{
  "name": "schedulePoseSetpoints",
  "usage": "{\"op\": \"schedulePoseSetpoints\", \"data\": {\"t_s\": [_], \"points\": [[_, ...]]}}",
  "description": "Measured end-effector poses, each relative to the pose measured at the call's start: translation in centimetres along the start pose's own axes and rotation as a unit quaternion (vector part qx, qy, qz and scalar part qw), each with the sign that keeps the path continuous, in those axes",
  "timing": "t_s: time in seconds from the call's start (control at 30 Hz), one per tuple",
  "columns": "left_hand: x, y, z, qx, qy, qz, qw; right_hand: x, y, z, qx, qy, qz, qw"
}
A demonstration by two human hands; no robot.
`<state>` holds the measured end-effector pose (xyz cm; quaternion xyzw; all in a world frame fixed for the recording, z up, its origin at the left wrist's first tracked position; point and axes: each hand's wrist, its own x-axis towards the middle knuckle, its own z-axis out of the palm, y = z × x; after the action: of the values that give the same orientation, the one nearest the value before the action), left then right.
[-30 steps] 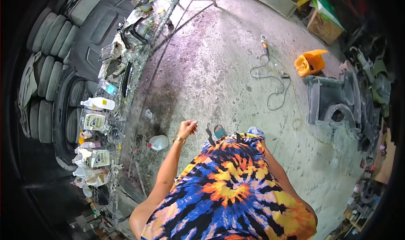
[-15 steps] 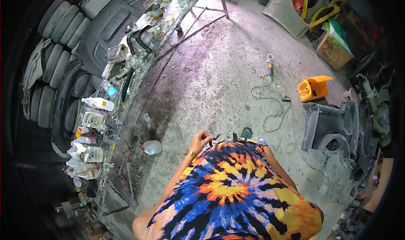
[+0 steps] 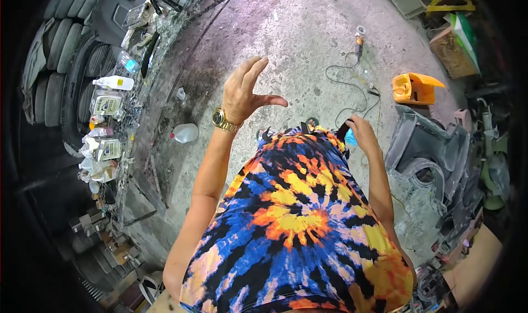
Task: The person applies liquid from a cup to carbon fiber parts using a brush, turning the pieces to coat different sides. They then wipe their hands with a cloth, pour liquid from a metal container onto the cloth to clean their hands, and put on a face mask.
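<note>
My left hand (image 3: 245, 93) is raised in front of me above the concrete floor (image 3: 297, 43), fingers spread and thumb out, holding nothing. A gold watch (image 3: 223, 119) sits on its wrist. My right hand (image 3: 360, 130) is low at the right edge of my tie-dye shirt (image 3: 297, 214), fingers curled beside a black strap and a small blue patch (image 3: 351, 139). Whether it grips anything is unclear.
A long cluttered bench (image 3: 118, 109) with several bottles and cans runs along the left, stacked tyres (image 3: 60, 54) behind it. On the floor lie a white jug (image 3: 185, 132), a power tool with cable (image 3: 360, 40) and a yellow container (image 3: 415, 87). Grey body panels (image 3: 434, 153) crowd the right.
My left hand has risen from waist height and opened out. My right hand has come into view at the shirt's right edge. The view has shifted toward the bench end.
</note>
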<state>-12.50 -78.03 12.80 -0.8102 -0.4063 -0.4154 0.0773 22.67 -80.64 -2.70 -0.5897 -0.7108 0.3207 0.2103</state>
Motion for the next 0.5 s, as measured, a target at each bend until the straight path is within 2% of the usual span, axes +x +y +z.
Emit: {"op": "schedulePoseSetpoints", "data": {"t_s": [0.03, 0.07, 0.13, 0.2, 0.27, 0.33, 0.4, 0.47, 0.5], "points": [[0.0, 0.2, -0.1, 0.003, -0.008, 0.005, 1.0, 0.2, -0.4, -0.4, -0.053, -0.037, -0.026, 0.998], [0.0, 0.3, -0.1, 0.007, -0.014, 0.012, 1.0, 0.2, -0.6, -1.2, -0.051, -0.04, -0.028, 0.998], [-0.2, 0.5, -1.3, 0.01, -0.021, 0.003, 1.0, 0.0, -1.5, -3.1, -0.077, -0.058, 0.019, 0.995], [-0.4, 0.8, -1.5, 0.014, -0.028, -0.007, 0.999, 0.8, -2.4, -5.1, -0.052, -0.043, -0.013, 0.998], [-0.4, 1.0, -1.4, -0.015, 0.019, 0.029, 0.999, 2.1, -5.8, -6.8, 0.143, -0.044, -0.063, 0.987], [-0.3, 1.2, -1.1, -0.016, 0.014, 0.033, 0.999, 2.6, -10.3, -7.3, 0.23, -0.068, -0.108, 0.965], [-0.1, 1.7, -0.9, -0.017, 0.012, 0.035, 0.999, 2.6, -15.0, -7.2, 0.21, -0.111, -0.137, 0.962], [0.3, 2.2, -1.0, -0.013, -0.01, 0.058, 0.998, 2.5, -18.3, -7.0, 0.182, -0.134, -0.21, 0.951], [0.5, 2.4, -1.0, -0.012, -0.01, 0.055, 0.998, 2.6, -19.2, -6.9, 0.181, -0.137, -0.21, 0.951]]}}
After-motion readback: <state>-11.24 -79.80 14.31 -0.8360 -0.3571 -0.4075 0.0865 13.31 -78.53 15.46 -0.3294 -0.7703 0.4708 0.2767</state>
